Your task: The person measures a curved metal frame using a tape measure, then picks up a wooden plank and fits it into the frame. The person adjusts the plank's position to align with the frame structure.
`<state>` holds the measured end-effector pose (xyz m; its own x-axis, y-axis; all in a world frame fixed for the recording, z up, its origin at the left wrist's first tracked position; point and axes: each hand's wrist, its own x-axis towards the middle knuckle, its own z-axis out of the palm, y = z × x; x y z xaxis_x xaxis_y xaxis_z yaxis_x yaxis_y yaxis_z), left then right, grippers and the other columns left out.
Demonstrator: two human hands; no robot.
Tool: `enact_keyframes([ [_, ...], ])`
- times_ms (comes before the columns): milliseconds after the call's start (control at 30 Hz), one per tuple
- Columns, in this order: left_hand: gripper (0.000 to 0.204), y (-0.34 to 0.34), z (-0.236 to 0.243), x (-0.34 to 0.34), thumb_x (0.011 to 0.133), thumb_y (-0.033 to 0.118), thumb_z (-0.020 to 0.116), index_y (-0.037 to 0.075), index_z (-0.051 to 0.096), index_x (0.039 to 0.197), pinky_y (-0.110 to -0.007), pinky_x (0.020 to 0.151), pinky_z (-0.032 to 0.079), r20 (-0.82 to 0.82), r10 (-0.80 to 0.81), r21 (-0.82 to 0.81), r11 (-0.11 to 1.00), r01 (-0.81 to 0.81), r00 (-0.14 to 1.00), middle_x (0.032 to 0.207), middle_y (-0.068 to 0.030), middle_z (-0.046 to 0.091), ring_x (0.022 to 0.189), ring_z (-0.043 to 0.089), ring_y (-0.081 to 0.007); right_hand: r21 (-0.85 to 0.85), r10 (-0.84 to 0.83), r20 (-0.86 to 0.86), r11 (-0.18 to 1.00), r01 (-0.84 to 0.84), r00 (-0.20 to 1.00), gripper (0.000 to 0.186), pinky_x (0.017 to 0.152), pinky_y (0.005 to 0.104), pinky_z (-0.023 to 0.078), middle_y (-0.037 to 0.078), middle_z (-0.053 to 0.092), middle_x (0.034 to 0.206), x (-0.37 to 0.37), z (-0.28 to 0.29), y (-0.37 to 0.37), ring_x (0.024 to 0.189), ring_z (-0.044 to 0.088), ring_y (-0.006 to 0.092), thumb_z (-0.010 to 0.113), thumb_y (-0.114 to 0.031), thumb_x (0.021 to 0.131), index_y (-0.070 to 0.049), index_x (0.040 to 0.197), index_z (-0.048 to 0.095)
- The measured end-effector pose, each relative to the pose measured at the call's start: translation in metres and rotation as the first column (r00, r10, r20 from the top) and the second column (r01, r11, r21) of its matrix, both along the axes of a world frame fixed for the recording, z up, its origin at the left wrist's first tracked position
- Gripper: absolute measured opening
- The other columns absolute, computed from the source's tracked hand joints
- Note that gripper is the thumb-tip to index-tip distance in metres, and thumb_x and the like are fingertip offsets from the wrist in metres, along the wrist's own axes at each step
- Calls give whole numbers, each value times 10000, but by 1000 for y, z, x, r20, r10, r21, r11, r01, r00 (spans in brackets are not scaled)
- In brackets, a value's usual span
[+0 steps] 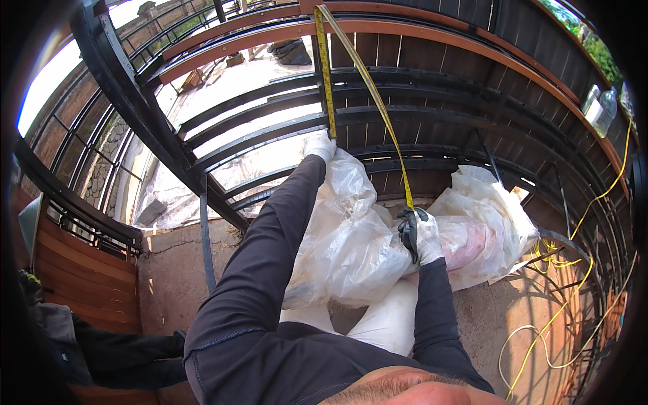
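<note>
A yellow tape measure blade (329,81) runs up to the top rail, bends over near it, and slopes back down as a second strand. My left hand (320,144), in a whitish glove, is closed around the lower end of the upright strand beside the black metal bars. My right hand (426,236), also gloved, grips the dark tape measure case (408,233), where the sloping strand enters. Crumpled translucent plastic sheeting (347,229) lies between and below my hands, over my white-trousered legs.
Curved black metal bars (418,116) and a reddish-brown rail (405,23) stand ahead. Clear bottles (604,111) are at the right. Yellow cord (553,317) trails over the floor. Another person's dark-clothed leg (128,344) shows at the lower left, near wooden boards (84,260).
</note>
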<state>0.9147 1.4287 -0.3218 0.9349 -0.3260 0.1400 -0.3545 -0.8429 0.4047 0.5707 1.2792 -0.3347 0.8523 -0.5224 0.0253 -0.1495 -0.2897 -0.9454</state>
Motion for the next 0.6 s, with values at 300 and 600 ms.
enact_keyframes([
  [300,438,1,-4,0,865,328,610,84,639,1228,-452,975,479,14,-2,-17,1000,2,1000,1191,-199,662,1129,625,-353,38,-12,51,999,10,999,292,520,285,489,49,632,650,1,-3,3,536,566,114,477,-200,991,-13,953,699],
  [600,496,4,13,-13,884,330,582,36,582,1283,-434,995,467,-54,-57,-11,998,56,997,1208,-222,642,1143,610,-347,-168,-3,100,986,20,995,300,548,296,515,71,651,678,3,-31,-14,559,600,135,467,-202,992,-10,950,694],
])
